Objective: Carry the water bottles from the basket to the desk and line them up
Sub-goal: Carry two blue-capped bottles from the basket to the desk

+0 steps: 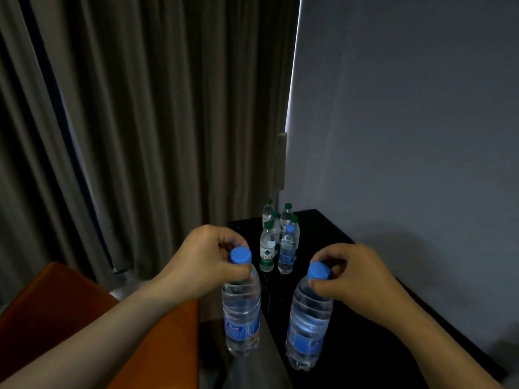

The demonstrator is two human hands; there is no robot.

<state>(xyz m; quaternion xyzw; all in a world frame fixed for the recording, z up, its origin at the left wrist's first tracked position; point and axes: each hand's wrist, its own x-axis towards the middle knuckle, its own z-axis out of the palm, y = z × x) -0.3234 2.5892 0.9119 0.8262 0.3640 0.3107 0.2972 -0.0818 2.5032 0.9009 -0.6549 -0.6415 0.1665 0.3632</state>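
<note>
My left hand (205, 256) grips the neck of a clear blue-capped water bottle (241, 313), which hangs upright over the desk's left edge. My right hand (348, 273) holds a second blue-capped water bottle (307, 324) by its neck, above the black desk (365, 318). At the desk's far end stand several bottles in two short rows: green-capped bottles (267, 248) and one blue-capped bottle (288, 252) at the front right. The basket is out of view.
An orange chair or seat (84, 318) sits to the left of the desk. Grey-brown curtains (140, 122) hang behind it, and a pale wall (407, 122) runs along the desk's right side. The room is dim.
</note>
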